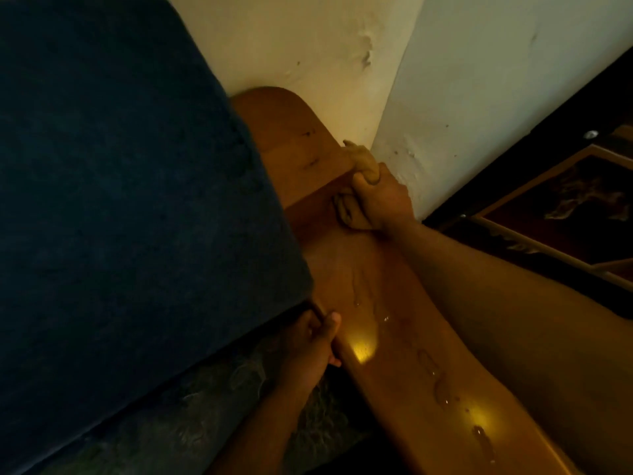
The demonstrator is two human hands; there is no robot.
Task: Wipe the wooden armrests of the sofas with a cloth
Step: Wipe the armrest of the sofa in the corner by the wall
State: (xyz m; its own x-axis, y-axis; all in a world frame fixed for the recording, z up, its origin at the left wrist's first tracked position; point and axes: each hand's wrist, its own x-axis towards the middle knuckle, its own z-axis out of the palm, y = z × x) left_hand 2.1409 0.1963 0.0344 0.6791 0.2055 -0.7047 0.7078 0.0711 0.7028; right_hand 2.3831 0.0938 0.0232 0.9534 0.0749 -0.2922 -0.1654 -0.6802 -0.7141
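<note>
— What fills most of your view?

— The dark blue sofa cushion (120,200), taking up the whole left side. Behind it the pale wall (496,80) folds into a corner, and I'm working right up against that corner.

— And the wood?

— The wooden armrest (394,320) runs from the lower right up towards the corner, between the cushion and the wall. It is broad and orange-brown, with a step across it near the far end and a rounded tip beyond. Wet streaks and droplets lie along its top, and two bright spots of light glint on it.

— Anything off to the side?

— At the right edge, down by the wall, a dark framed picture (565,214). Below the cushion, a grey patterned fabric (212,406).

— Where are your hands?

— My right hand (376,197) is at the step in the armrest, close to the wall corner. Its fingers (359,181) are curled tight round the cloth (363,162), a bunched yellowish rag that sticks out above my fist and presses on the wood. My left hand (318,344) is nearer to me, on the armrest's inner edge just under the cushion, thumb on top and fingers wrapped round the edge.
</note>
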